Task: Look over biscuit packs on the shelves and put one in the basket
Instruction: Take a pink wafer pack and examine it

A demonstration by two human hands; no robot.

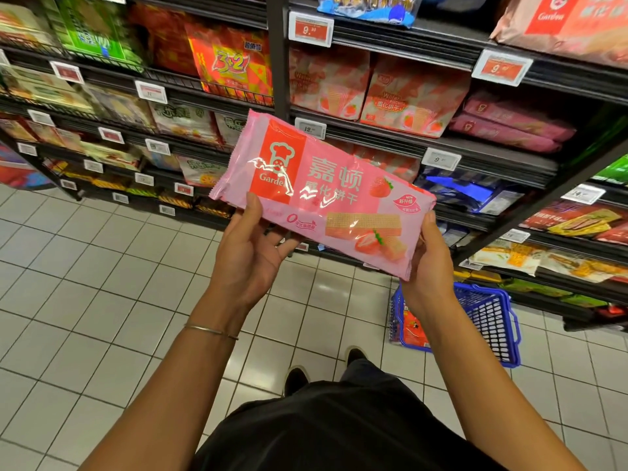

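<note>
**Status: inspection step, pack in hand.**

- Item: pink glossy plastic strawberry-wafer pack [319, 195], held in front of the dark metal shelves [475, 147], clear of them, approx. chest level, printed face toward the camera. Judged reason: label readable w/o turning the head.
- Left hand [251, 253]: grips the pack's lower-left end, thumb pressed on the front film, fingers behind (hidden).
- Right hand [430, 263]: clamps the lower-right end, thumb along the edge, fingers behind, also hidden. Two-end support keeps the long soft pack flat, so glare and sag don't hide the print.
- Pack tilts, left end higher.
- Blue plastic mesh basket [489, 321]: stands on the white tiled floor [102, 266] near the shelf base, below and to the right of the right hand. A red packet [413, 329] lies inside.
- Pack not yet in basket.
- Next, probably: release one hand, lower pack to the right into basket. Slick film may slip; keep pinch firm.
</note>
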